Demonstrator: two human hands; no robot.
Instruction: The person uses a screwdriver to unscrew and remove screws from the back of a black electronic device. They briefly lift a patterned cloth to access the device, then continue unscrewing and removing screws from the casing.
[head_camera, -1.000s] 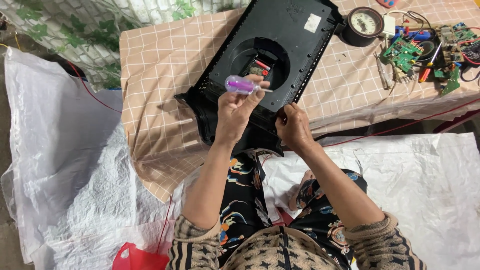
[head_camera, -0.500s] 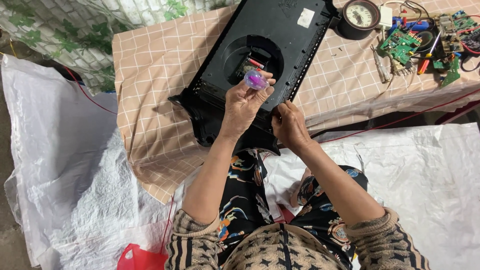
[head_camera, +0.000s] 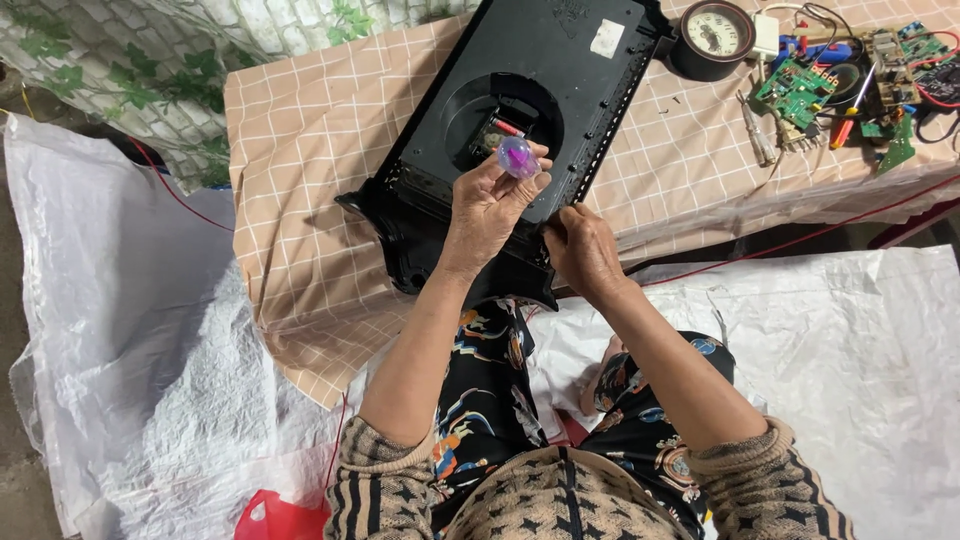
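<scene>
The left hand (head_camera: 485, 205) is closing its fingers around the purple-handled tool (head_camera: 517, 157), a small thing with a clear violet grip, and is holding it upright over the black panel (head_camera: 545, 60), just at the lower rim of the round recess (head_camera: 470, 120) moulded into that panel. Only the handle end is showing (the tip is hiding behind the fingers, so what it is touching cannot be told). The right hand (head_camera: 580, 250) is resting curled on the near edge of the black panel, its fingers pressing against the plastic and gripping nothing loose, a little to the right of the left hand and lower in the view.

The black panel is lying flat and slanted across a surface (head_camera: 310, 200) covered with a peach checked cloth, with its scrolled lower corner (head_camera: 400, 240) hanging near the front edge, touching the person's lap side. Inside the recess a small part with a red mark (head_camera: 505, 127) is showing. A white sticker (head_camera: 606, 38) is sitting on the upper part of the panel.

At the far right of the surface a round dial gauge (head_camera: 712, 35) is lying just beside the panel, and beyond it green circuit boards (head_camera: 795, 90) and a tangle of wires and tools (head_camera: 880, 70) are spreading out. White woven sheeting (head_camera: 130, 380) is covering the floor on both sides of the seated person.
</scene>
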